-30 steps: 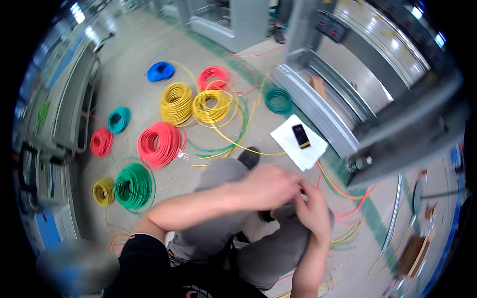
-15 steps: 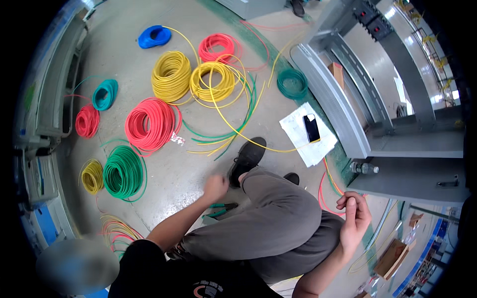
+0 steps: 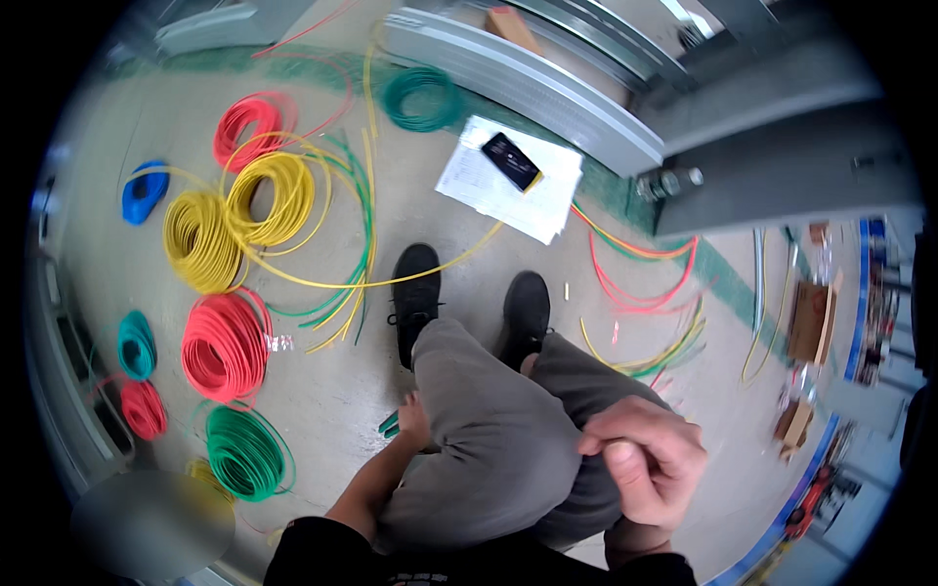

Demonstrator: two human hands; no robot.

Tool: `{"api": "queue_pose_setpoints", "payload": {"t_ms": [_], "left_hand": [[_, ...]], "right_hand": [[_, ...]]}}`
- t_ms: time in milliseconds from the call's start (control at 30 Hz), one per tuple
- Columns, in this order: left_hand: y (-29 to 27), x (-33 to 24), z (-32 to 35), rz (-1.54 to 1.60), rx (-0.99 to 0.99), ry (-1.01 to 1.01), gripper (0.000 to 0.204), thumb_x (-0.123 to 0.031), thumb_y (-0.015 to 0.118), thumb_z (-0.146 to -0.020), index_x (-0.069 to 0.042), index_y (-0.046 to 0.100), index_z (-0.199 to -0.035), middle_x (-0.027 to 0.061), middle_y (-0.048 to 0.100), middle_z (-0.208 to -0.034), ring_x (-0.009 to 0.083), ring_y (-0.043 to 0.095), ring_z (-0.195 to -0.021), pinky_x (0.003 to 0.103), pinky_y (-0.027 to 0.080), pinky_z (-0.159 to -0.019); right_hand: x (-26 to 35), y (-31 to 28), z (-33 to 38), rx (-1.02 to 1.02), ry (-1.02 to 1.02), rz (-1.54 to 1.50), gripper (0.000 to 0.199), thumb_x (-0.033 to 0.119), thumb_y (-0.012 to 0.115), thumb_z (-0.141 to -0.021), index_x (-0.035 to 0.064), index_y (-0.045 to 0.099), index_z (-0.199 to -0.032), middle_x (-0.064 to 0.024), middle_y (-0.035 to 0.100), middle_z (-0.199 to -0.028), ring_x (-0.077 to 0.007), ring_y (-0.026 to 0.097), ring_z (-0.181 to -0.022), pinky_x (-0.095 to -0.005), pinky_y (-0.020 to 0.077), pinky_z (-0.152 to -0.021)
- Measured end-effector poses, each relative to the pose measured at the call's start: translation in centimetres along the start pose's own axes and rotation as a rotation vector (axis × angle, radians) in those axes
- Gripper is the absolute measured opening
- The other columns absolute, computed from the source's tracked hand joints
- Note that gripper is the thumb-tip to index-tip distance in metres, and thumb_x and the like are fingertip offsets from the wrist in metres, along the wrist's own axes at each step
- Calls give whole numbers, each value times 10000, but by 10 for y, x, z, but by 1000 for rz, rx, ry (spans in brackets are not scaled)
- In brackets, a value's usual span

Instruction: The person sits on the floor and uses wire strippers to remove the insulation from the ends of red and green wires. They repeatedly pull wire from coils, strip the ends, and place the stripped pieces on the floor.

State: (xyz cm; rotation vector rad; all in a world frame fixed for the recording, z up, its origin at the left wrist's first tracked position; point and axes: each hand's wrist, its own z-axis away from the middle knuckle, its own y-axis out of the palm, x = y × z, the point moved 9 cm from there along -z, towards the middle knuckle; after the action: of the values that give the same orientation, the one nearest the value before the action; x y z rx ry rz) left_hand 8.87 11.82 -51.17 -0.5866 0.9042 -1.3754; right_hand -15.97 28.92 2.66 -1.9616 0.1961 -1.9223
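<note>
grey floor (image 3: 322, 391), wire coils (image 3: 225, 347) left of the fingers (image 3: 411, 401)
left hand (image 3: 414, 424) beside green handles (image 3: 390, 426), grip unclear; right hand (image 3: 647, 459) curled narrow, contents unclear; grey metal frame (image 3: 528, 93) beyond.

Downward fisheye view (left lens) from head height

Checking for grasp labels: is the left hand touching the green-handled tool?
Cannot tell. The head view shows the left hand beside the green-handled tool, outlines meeting, but the hand's underside is hidden, so neither contact nor gap shows plainly.
</note>
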Motion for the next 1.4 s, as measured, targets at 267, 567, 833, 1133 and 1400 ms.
{"api": "queue_pose_setpoints", "payload": {"t_ms": [267, 567, 833, 1133, 1400], "left_hand": [[-3, 149, -3, 291, 59, -440, 373, -151, 541, -894, -1, 481, -1230, 101, 590, -924, 229, 567, -697, 310, 471, -607], [-139, 190, 16, 1124, -228, -508, 347, -136, 534, -910, 2, 492, -1225, 69, 572, -835, 183, 526, -607, 280, 442, -557], [-398, 33, -12, 1475, -624, 88, 325, -123, 528, -924, 4, 502, -1221, 41, 556, -755, 143, 488, -527, 254, 416, -513], [-537, -99, 155, 1193, -996, 349, 281, -69, 486, -936, 74, 503, -1177, 6, 417, -648, 61, 362, -537, 194, 271, -488], [-530, -59, 156, 1006, -1122, 18, 242, -121, 474, -976, 51, 540, -1132, -17, 397, -690, 46, 356, -629, 173, 267, -557]], "right_hand": [[25, 46, 35, 360, -422, -41, 204, 124, 617, -831, 3, 581, -991, -100, 603, -910, -235, 575, -765, -317, 452, -632], [20, 35, 55, 200, -453, 62, 131, 137, 556, -851, 11, 535, -876, -116, 548, -719, -301, 562, -720, -394, 452, -643], [0, -17, 77, -13, -382, -82, 133, 137, 559, -887, 17, 573, -944, -138, 599, -794, -309, 592, -760, -416, 479, -673], [-135, -138, 131, -510, -112, -792, 216, 131, 518, -941, -53, 586, -1031, -87, 624, -771, -150, 596, -669, -285, 475, -604], [-554, -162, 131, -551, 694, 573, 253, 195, 606, -859, 60, 630, -1071, -109, 669, -912, -300, 630, -758, -384, 519, -696]]}}
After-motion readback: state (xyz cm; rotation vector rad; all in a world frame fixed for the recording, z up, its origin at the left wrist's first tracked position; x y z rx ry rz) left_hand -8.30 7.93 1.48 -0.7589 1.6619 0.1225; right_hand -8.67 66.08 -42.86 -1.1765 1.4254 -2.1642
